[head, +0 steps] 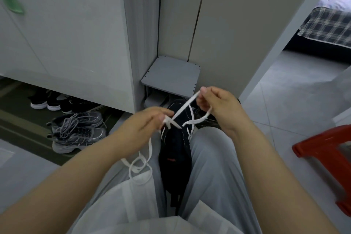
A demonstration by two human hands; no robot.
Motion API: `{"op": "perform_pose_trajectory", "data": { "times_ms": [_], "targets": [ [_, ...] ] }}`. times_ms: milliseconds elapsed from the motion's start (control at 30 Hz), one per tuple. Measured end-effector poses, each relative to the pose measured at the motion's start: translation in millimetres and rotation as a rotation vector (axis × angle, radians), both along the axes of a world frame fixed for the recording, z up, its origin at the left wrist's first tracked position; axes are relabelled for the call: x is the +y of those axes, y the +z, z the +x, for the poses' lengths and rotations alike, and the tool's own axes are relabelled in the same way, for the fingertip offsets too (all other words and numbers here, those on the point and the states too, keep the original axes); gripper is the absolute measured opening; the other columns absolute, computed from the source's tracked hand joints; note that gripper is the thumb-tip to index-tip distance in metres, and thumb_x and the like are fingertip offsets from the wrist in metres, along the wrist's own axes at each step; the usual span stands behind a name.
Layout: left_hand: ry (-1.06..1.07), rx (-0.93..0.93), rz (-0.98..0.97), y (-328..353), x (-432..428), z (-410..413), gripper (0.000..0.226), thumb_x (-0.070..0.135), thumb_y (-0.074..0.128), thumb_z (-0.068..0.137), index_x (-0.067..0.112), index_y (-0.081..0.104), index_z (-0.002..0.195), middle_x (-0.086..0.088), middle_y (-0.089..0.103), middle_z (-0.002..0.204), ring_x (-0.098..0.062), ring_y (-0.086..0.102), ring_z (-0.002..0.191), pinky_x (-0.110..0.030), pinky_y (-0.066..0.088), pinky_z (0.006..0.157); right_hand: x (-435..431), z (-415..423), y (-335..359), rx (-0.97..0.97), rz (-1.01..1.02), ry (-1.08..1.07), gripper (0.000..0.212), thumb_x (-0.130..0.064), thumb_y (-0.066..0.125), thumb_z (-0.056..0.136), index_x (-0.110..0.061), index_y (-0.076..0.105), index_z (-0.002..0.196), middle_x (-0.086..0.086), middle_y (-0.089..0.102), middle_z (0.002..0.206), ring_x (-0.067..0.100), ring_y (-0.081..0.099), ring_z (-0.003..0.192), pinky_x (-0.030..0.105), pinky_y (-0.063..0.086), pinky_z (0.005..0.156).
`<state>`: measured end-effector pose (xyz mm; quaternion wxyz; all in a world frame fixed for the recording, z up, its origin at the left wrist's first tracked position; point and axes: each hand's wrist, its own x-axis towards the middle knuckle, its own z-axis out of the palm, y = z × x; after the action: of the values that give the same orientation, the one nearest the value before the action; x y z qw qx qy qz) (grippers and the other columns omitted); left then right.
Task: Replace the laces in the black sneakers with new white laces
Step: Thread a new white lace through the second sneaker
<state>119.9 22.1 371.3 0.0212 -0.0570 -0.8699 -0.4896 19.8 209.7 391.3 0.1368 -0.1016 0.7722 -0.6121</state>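
Between the knees lies a black sneaker (175, 150); above it, left hand (141, 126) and right hand (218, 107) each pinch the white lace (185, 107).

grey sneakers (76, 131) on floor by white cabinet (76, 34) | black shoes (45, 101) under it (white soles) | grey shelf (171, 74) in corner | red stool (313, 150) right | plaid bedspread (326, 25) beyond doorway

Lace (187, 107) white, sneaker (175, 150) black w/ white stripes. Trousers (212, 167) light grey. Floor pair (76, 131) grey/black. Stool (326, 157) red. Bed cover (326, 25) dark/white plaid. Cabinet handle (12, 3) green.
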Motion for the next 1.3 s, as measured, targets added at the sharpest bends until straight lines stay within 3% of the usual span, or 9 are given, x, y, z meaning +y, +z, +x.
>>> {"op": "perform_pose_trajectory", "data": {
  "times_ms": [167,300,400,500,667,800,1000,1167,1300],
  "targets": [
    [0.252,-0.15,0.578,-13.8,16.0,-7.8,0.043,0.016,0.032,0.099,0.004,0.048,0.06,-0.004,0.055,0.053,-0.024,0.056,0.06,-0.034,0.053,0.078,-9.0,-0.4,4.8,-0.027,-0.089,0.067,0.022,-0.003,0.055,0.09,-0.018,0.061,0.075,-0.003,0.063,0.073,0.009,0.06,0.074,0.028,0.052,0.085],
    [0.339,-0.39,0.627,-29.6,16.3,-5.3,0.038,0.012,0.036,0.098,0.012,0.033,0.06,0.002,0.032,0.042,-0.015,0.03,0.042,-0.02,0.045,0.046,-20.7,2.7,-10.4,-0.21,-0.18,0.105,0.023,0.004,0.052,0.09,-0.012,0.061,0.076,0.001,0.064,0.072,0.008,0.063,0.064,0.021,0.056,0.073],
    [0.353,-0.629,0.701,-31.0,6.9,-0.4,0.027,0.013,0.038,0.097,0.013,0.036,0.07,0.004,0.027,0.043,-0.007,0.023,0.034,-0.017,0.036,0.036,-22.9,2.1,-30.9,-0.275,0.017,0.141,0.013,-0.005,0.054,0.092,-0.008,0.066,0.092,0.001,0.062,0.068,0.003,0.055,0.048,0.015,0.051,0.056],
    [0.26,-0.672,0.46,-27.5,-2.2,5.2,0.029,0.022,0.044,0.096,0.015,0.037,0.068,0.004,0.032,0.049,-0.007,0.028,0.038,-0.016,0.028,0.038,-19.2,-0.6,-42.7,-0.206,0.204,0.168,0.021,-0.023,0.056,0.092,-0.015,0.067,0.076,-0.011,0.049,0.05,0.002,0.042,0.046,0.018,0.041,0.055],
    [-0.101,-0.373,-0.581,-16.5,15.9,9.3,0.034,0.04,0.044,0.094,0.023,0.042,0.064,0.006,0.047,0.07,-0.012,0.047,0.071,-0.025,0.037,0.064,-27.2,0.9,-44.4,0.006,0.284,0.284,0.034,-0.028,0.069,0.081,-0.021,0.044,0.059,-0.007,0.045,0.057,0.008,0.043,0.056,0.027,0.04,0.06],
    [-0.322,-0.155,-0.724,-21.1,29.3,22.8,0.031,0.039,0.042,0.094,0.019,0.053,0.074,0.006,0.046,0.076,-0.013,0.047,0.079,-0.026,0.034,0.07,-29.7,3.4,-61.9,0.239,0.552,0.334,0.037,-0.013,0.071,0.076,-0.023,0.039,0.061,-0.004,0.042,0.077,0.004,0.04,0.061,0.012,0.032,0.055],
    [-0.293,-0.083,-0.331,-12.8,-0.7,23.5,0.03,0.04,0.044,0.089,0.028,0.052,0.063,0.021,0.045,0.114,0.001,0.047,0.101,-0.017,0.037,0.088,-24.0,11.9,-87.0,0.211,0.302,0.12,0.025,0.002,0.064,0.074,-0.019,0.056,0.083,-0.006,0.05,0.09,0.006,0.049,0.077,0.009,0.039,0.07],
    [-0.209,-0.106,0.055,-14.2,3.1,31.1,0.029,0.042,0.046,0.082,0.023,0.068,0.08,0.008,0.06,0.091,-0.002,0.057,0.085,-0.01,0.038,0.074,-19.8,22.2,-96.2,0.206,0.139,-0.015,0.037,0.002,0.065,0.072,-0.025,0.052,0.093,-0.001,0.052,0.093,0.005,0.048,0.081,0.007,0.04,0.075],
    [-0.259,-0.121,-0.016,-11.9,-2.5,41.0,0.031,0.039,0.047,0.084,0.017,0.068,0.078,0.014,0.058,0.082,0.003,0.053,0.075,-0.006,0.036,0.067,-18.8,22.8,-95.4,0.214,0.085,-0.04,0.038,0.002,0.067,0.072,-0.027,0.049,0.089,-0.003,0.051,0.088,0.006,0.047,0.078,0.01,0.042,0.073]
  ]
}}
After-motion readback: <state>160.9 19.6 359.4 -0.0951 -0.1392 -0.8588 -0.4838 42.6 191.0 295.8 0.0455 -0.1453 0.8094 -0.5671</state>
